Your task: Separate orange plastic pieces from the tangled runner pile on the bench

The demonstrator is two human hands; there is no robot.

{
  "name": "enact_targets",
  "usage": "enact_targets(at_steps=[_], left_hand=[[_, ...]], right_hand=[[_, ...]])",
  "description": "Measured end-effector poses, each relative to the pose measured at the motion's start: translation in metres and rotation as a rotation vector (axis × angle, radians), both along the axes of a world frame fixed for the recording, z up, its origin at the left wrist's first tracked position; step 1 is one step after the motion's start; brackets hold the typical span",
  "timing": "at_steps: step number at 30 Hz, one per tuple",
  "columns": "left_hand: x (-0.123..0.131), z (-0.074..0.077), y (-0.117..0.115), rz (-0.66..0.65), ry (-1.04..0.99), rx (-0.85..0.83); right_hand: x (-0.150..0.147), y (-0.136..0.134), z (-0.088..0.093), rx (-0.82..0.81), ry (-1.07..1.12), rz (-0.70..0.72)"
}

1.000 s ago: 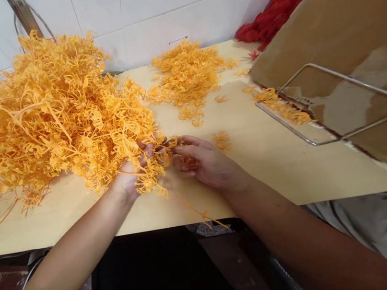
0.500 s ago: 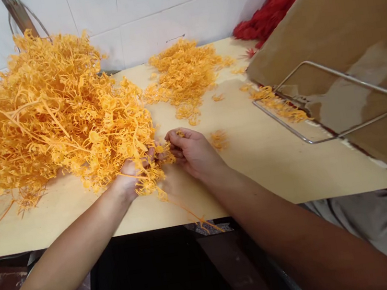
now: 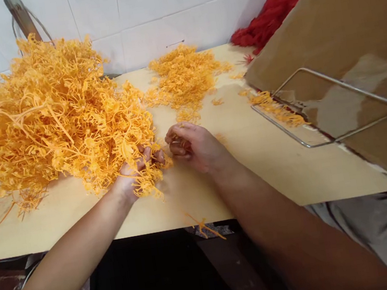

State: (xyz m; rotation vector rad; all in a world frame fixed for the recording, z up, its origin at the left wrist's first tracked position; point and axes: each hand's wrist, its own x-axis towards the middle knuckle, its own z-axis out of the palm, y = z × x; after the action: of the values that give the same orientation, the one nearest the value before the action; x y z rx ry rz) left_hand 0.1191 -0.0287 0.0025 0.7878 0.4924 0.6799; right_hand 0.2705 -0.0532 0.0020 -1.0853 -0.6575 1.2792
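A big tangled heap of orange plastic flower sprigs fills the left of the table. My left hand lies at its lower right edge, partly covered by sprigs, with its fingers closed round some of them. Just right of it, apart by a small gap, my right hand is held with its fingers curled in. Whatever its fingertips may pinch is too small to make out. Behind my hands lies a lower pile of small loose orange pieces. A thin orange stem hangs at the table's front edge.
A brown cardboard sheet leans at the right, with a bent metal wire frame against it. Orange scraps lie along its lower edge. Behind it are red feathery pieces by the white tiled wall.
My right hand has curled more and shifted slightly away from the sprigs at my left hand. My left hand stays nearly where it was. The view has tilted slightly.
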Motion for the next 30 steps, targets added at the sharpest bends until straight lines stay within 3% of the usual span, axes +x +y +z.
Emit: enact_targets(at_steps=[3, 8, 13, 18, 20, 24, 26, 28, 30], left_hand=[[0.002, 0.001, 0.001, 0.061, -0.013, -0.023], [0.002, -0.003, 0.002, 0.133, 0.004, -0.102], [0.002, 0.000, 0.001, 0.099, 0.032, -0.140], [0.002, 0.001, 0.002, 0.056, -0.116, -0.108], [0.001, -0.002, 0.004, 0.021, -0.148, -0.106], [-0.003, -0.006, 0.005, -0.034, -0.120, -0.155], [-0.004, -0.006, 0.003, -0.040, -0.086, -0.156], [-0.003, -0.005, 0.001, -0.044, -0.036, -0.157], [-0.001, -0.004, -0.001, -0.016, -0.024, -0.153]], right_hand=[[-0.002, -0.011, 0.001, -0.005, -0.056, 0.192], [-0.001, -0.017, -0.003, -0.052, -0.252, 0.324], [-0.011, -0.018, -0.010, 0.030, -0.458, 0.304], [-0.016, -0.018, -0.004, 0.124, -0.347, 0.348], [-0.010, -0.015, -0.001, 0.086, -0.214, 0.256], [0.013, -0.004, 0.002, -0.062, 0.067, -0.164], [0.022, -0.001, 0.003, -0.070, 0.078, -0.337], [0.022, -0.001, 0.003, -0.029, -0.006, -0.373], [0.013, -0.003, 0.003, 0.045, -0.097, -0.292]])
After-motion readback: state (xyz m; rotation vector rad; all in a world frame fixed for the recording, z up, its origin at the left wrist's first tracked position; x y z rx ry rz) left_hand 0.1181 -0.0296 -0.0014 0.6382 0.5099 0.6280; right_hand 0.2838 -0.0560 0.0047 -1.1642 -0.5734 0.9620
